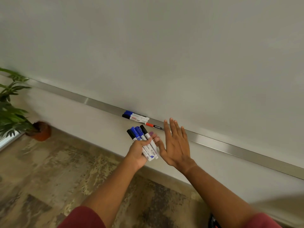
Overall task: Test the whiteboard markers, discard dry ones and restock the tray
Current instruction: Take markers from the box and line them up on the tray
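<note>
Head view, looking forward and down along a whiteboard (164, 46) filling the upper part of the frame, blank. Along its lower edge, a metal tray (230, 145) running diagonally from upper left down to lower right, out past the right border. On that ledge, three markers lying lengthwise: a blue-capped marker (131, 113) against the board, a black-capped marker (130, 117) just beside it toward the outer lip, and a red-capped marker (153, 125) touching their right ends, its far end hidden behind fingertips. Tray bare to the left of these and bare again to the right of the hands.

Left hand (139, 152) below the ledge, curled round a bundle of markers (144, 140), caps up: two black, two blue, with a hint of a purple cap behind the fingers; exact count hard to tell. Caps fanned toward the tray edge but apart from it.

Right hand (176, 145) flat, fingers straight and spread, holding nothing, fingertips overlapping the tray rim at the red marker's right end; contact with tray or marker cannot be told. Thumb near the bundle's lower end.

Below the tray, a plain wall strip, then mottled brown flooring (65, 170) with free space left of the arms. Potted plant (14, 112) at far left, well apart from the hands. Dark red sleeves (82, 218) at the bottom border.
</note>
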A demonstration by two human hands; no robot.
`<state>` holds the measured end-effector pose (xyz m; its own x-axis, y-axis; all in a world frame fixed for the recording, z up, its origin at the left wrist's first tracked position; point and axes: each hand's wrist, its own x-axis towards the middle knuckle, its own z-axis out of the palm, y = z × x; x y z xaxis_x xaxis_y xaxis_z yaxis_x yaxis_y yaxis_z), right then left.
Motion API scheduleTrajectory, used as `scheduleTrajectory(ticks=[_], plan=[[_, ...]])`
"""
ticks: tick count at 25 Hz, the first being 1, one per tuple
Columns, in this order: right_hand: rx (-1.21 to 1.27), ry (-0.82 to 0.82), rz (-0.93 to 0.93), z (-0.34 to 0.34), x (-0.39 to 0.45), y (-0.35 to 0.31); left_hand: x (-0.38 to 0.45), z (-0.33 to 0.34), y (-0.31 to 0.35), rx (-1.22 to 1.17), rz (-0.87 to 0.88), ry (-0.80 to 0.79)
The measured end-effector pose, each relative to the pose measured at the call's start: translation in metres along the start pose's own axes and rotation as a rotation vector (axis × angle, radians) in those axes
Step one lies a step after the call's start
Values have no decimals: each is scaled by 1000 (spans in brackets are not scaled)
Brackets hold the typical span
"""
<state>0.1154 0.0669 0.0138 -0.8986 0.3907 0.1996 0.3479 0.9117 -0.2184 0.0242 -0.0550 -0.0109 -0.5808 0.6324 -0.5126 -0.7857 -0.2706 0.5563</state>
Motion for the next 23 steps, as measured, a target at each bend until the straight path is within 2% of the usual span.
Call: scheduleTrajectory(ticks=[6, 12, 17, 20, 23], plan=[[123, -44, -62, 20, 27, -16, 21, -11, 13, -1, 20, 7], [542, -149, -84, 35, 68, -4, 48, -6, 14, -58, 74, 118], [799, -378, -56, 43, 99, 13, 66, 3, 13, -70, 116, 200], [880, -478, -69, 46, 110, 21, 72, 4, 11, -94, 116, 210], [844, -427, -29, 44, 120, 26, 74, 6, 12, -146, 133, 210]])
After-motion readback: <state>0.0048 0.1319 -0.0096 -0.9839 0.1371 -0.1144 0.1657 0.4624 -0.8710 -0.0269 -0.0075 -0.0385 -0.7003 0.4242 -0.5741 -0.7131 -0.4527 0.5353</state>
